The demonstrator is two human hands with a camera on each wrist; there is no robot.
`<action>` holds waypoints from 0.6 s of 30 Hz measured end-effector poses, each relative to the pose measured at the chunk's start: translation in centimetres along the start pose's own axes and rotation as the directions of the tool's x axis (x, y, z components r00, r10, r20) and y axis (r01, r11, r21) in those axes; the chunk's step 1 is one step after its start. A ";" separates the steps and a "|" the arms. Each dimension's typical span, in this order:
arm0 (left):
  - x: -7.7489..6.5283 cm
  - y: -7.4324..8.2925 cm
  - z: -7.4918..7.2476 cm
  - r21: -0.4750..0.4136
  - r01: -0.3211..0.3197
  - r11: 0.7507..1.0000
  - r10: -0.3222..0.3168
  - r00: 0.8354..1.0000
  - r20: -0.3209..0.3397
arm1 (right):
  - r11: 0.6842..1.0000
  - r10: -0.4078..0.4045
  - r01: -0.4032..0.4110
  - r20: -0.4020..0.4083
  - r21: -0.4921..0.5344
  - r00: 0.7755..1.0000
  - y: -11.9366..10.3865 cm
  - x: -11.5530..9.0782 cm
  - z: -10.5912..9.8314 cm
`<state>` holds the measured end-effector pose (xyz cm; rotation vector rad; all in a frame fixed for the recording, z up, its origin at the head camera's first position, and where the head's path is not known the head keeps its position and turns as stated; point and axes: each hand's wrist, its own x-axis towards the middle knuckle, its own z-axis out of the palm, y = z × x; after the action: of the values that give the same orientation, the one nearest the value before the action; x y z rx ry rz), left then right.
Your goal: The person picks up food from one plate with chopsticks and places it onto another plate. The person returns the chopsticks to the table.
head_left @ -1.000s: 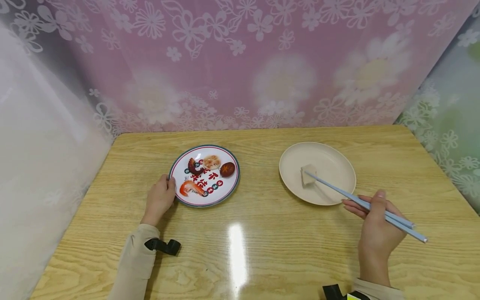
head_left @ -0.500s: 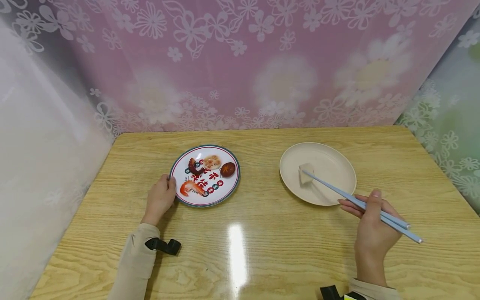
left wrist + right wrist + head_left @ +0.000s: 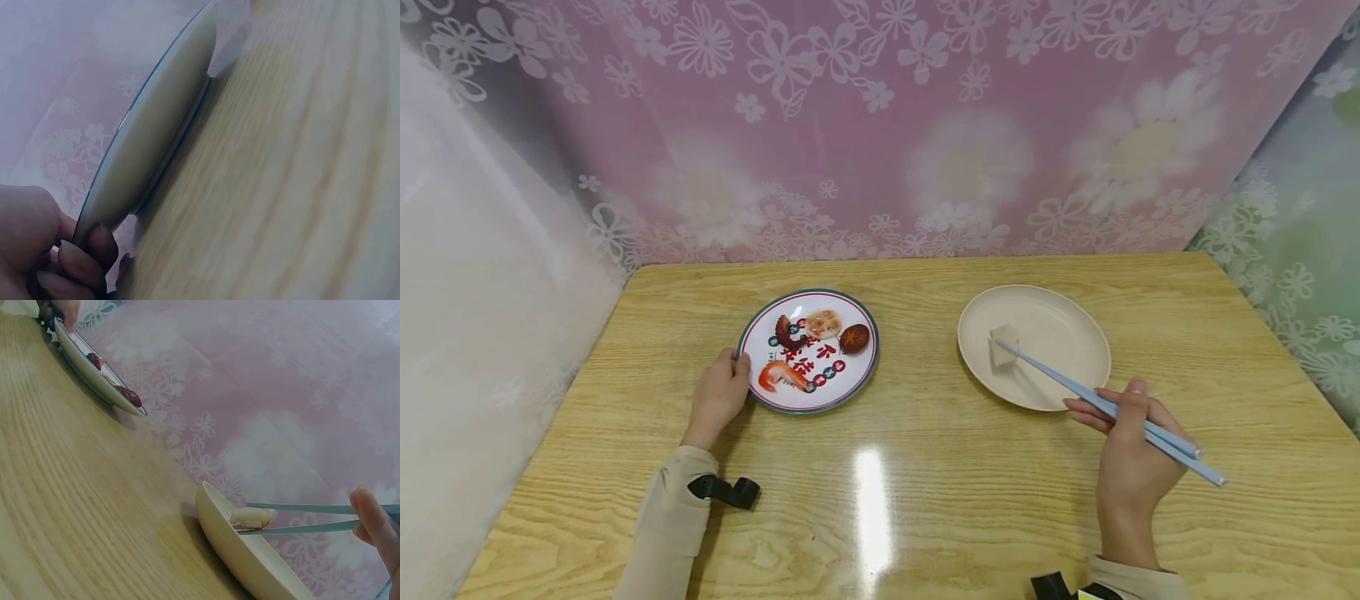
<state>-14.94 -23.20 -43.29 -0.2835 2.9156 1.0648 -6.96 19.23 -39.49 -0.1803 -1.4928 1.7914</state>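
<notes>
At the left of the table my left hand point(image 3: 718, 396) pinches the rim of a white plate point(image 3: 862, 367) with a teal edge; in the left wrist view curled fingers point(image 3: 81, 262) lie under that rim. A shrimp point(image 3: 778, 377), a dark mushroom point(image 3: 854, 339) with a carved cross, a lotus root slice point(image 3: 822, 325) and a reddish-brown tentacle piece point(image 3: 787, 335) lie on it. My right hand point(image 3: 1138, 475) holds blue chopsticks point(image 3: 1075, 388) over a cream plate point(image 3: 1067, 333). Between their tips is a pale wedge-shaped food piece point(image 3: 250, 517), over the cream plate's left half.
Both plates stand on a wood-grain table point(image 3: 917, 467), with bare wood between them. A pink floral curtain point(image 3: 880, 167) hangs along the back edge. Black straps point(image 3: 724, 490) circle both wrists.
My right hand, the chopsticks and the pale piece have shifted left over the cream plate. The left hand and its plate have stayed in place.
</notes>
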 end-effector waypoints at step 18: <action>0.0 -0.2 -0.3 -0.075 0.011 0.997 -0.010 1.000 0.014 | 0.998 -0.057 0.057 0.008 0.010 0.998 0.2 -0.5 0.4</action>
<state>-14.89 -23.49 -43.19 -0.2922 2.8630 1.1725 -6.87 18.58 -39.71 -0.1245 -1.4807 1.7558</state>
